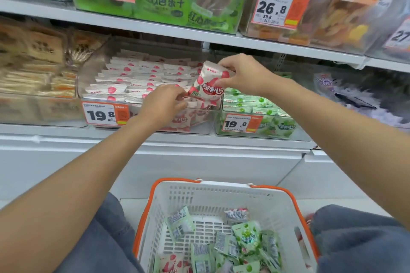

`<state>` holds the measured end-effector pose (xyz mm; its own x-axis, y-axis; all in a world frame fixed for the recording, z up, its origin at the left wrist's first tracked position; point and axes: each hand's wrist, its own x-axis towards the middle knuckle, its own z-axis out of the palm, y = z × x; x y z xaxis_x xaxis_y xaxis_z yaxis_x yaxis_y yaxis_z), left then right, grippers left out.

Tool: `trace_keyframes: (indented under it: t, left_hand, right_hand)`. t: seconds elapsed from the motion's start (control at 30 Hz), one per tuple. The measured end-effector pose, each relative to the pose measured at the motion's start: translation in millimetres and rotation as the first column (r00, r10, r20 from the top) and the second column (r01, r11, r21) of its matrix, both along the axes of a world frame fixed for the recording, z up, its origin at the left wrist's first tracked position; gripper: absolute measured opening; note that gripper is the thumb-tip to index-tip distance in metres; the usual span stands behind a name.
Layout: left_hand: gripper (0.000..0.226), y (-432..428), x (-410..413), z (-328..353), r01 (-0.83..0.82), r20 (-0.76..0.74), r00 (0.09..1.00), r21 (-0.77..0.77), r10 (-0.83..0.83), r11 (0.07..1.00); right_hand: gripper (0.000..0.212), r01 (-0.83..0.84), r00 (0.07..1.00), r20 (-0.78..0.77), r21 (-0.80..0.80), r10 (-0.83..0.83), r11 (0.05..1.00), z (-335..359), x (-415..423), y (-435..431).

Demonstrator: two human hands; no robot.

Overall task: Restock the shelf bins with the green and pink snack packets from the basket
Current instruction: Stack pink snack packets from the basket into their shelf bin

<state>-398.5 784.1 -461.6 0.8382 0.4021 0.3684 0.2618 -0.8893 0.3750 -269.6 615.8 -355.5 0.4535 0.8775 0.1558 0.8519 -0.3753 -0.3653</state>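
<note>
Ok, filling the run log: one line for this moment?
right hand: holds pink snack packet | left hand: at pink bin | white basket: mostly green packets

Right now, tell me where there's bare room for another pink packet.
Pink bin: back rows crowded; the front right corner, under the held pink packet, looks looser. Green bin is packed in front, and bare basket floor shows along its far wall.

White metal shelving (pixel 221 39) fills the frame, running slightly downhill from left to right. Upper shelf: clear bins of green dried-guava bags (pixel 164 0) and mixed dried fruit (pixel 346 17). Far left, brown biscuit packs (pixel 37 62). White base panel (pixel 199 162) below. Lighting even, bright.
</note>
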Motion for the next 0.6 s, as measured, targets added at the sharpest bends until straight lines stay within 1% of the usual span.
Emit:
trace_keyframes:
  t: [0.1, 0.2, 0.23, 0.3, 0.37, 0.47, 0.6]
  left_hand:
    - [0.02, 12.6, 1.8, -1.6, 0.003, -0.057, 0.998, -0.052, -0.006, 0.999]
    - [0.018, 14.6, 5.0, 2.8, -0.007, -0.095, 0.996, -0.066, 0.001, 0.998]
    - [0.015, 15.7, 5.9, 4.5, -0.011, -0.108, 0.994, -0.062, 0.004, 0.998]
    - [0.011, 17.8, 5.6, 8.5, -0.03, -0.134, 0.991, -0.025, 0.027, 0.999]
    - [0.013, 20.1, 4.8, 12.0, -0.048, -0.155, 0.987, 0.034, 0.053, 0.998]
    - [0.016, 20.0, 4.0, 16.5, -0.049, -0.186, 0.98, 0.134, 0.073, 0.99]
    - [0.015, 18.1, 3.8, 17.1, -0.048, -0.182, 0.98, 0.199, 0.086, 0.979]
  right_hand:
    - [0.035, -0.025, 0.99, 0.135, -0.147, 0.045, 0.989, 0.2, 3.2, 11.9]
    - [0.039, -0.018, 0.968, 0.236, -0.283, 0.087, 0.959, -3.3, 6.9, 22.5]
    - [0.036, -0.018, 0.961, 0.255, -0.319, 0.104, 0.948, -4.6, 8.3, 26.2]
    - [0.023, -0.022, 0.944, 0.296, -0.384, 0.145, 0.923, -4.3, 9.4, 33.1]
    - [0.022, -0.015, 0.929, 0.324, -0.445, 0.177, 0.896, -1.0, 10.2, 39.2]
    - [0.039, 0.013, 0.903, 0.375, -0.516, 0.211, 0.857, 1.0, 8.2, 47.2]
    - [0.04, 0.041, 0.867, 0.425, -0.58, 0.26, 0.813, -9.3, 4.6, 57.3]
